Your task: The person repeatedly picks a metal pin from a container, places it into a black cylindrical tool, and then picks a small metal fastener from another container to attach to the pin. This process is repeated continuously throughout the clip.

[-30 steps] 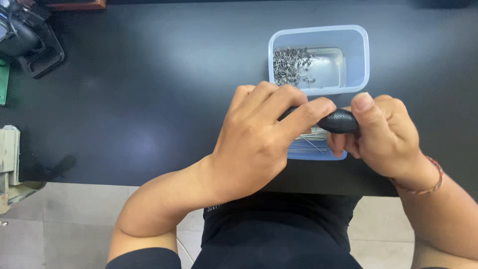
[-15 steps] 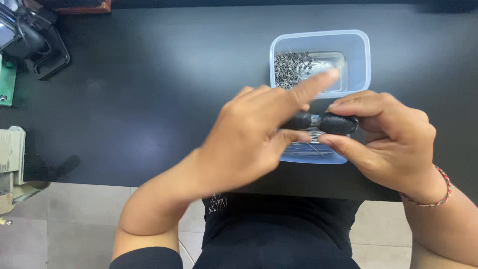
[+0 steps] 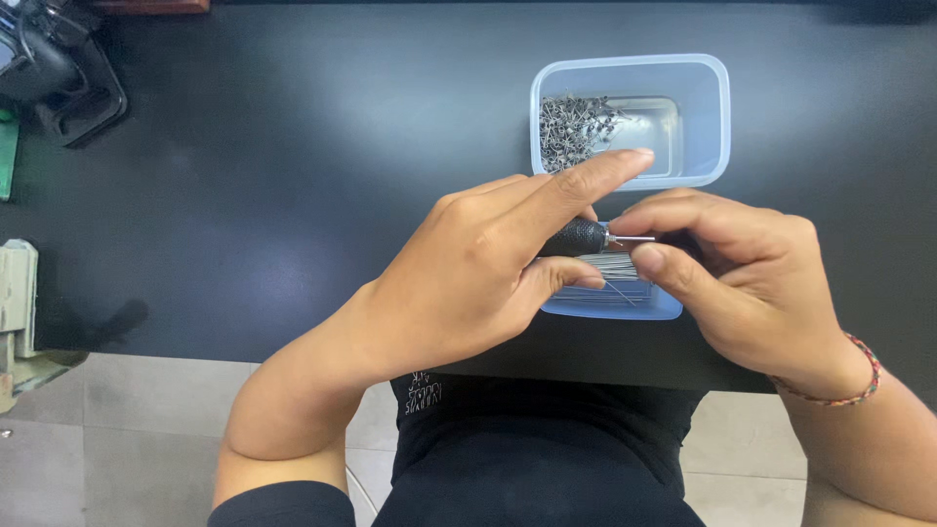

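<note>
- Left hand [image 3: 468,283]: fingers curled around a black knurled tool handle [image 3: 576,237], thumb pressed beneath it, forefinger stretched out straight above it and pointing away from the body.
- Right hand [image 3: 752,283]: thumb and forefinger drawn narrow, pinching a thin metal pin [image 3: 632,239] that projects from the tip of the handle. The remaining fingers are folded loosely behind. A beaded bracelet [image 3: 849,390] sits on this wrist.
- Handle and pin lie level between the two hands, directly over a shallow clear tray.
- Shallow tray [image 3: 615,303]: just under the fingers, at the near edge of the surface, holding a row of straight thin metal wires [image 3: 615,268]. Partly covered by both hands.
- Clear plastic tub [image 3: 712,117]: just beyond the fingertips, resting on the black surface [image 3: 293,176]. A heap of small grey metal parts [image 3: 571,127] lies in its left half.
- Far left of the hands, well apart: a black device [image 3: 59,78] at the surface's far corner, and a pale fixture [image 3: 20,312] off the surface's left edge.
</note>
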